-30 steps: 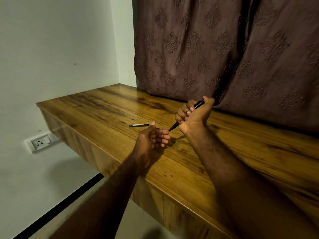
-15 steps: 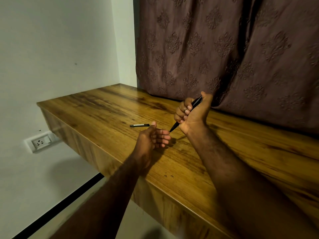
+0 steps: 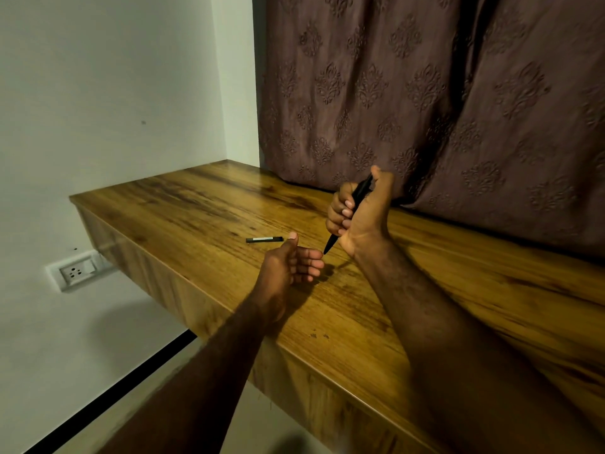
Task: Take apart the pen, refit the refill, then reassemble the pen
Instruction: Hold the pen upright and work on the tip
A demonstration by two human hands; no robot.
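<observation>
My right hand [image 3: 360, 211] grips a black pen [image 3: 359, 191] in a fist above the wooden table [image 3: 196, 211], its pointed tip angled down and to the left. My left hand [image 3: 291, 260] hovers just below and left of that tip, fingers loosely curled, thumb up, holding nothing that I can see. A short black pen part with a pale stripe [image 3: 264, 239] lies flat on the table just beyond my left thumb, untouched.
A brown patterned curtain [image 3: 442, 103] hangs along the table's back edge. A white wall [image 3: 108, 93] closes the left side, with a wall socket [image 3: 76, 272] below table level. The table's front edge runs diagonally under my forearms.
My right hand has tilted the pen more upright, raising its rear end toward the curtain. My left hand and the part on the table have stayed put.
</observation>
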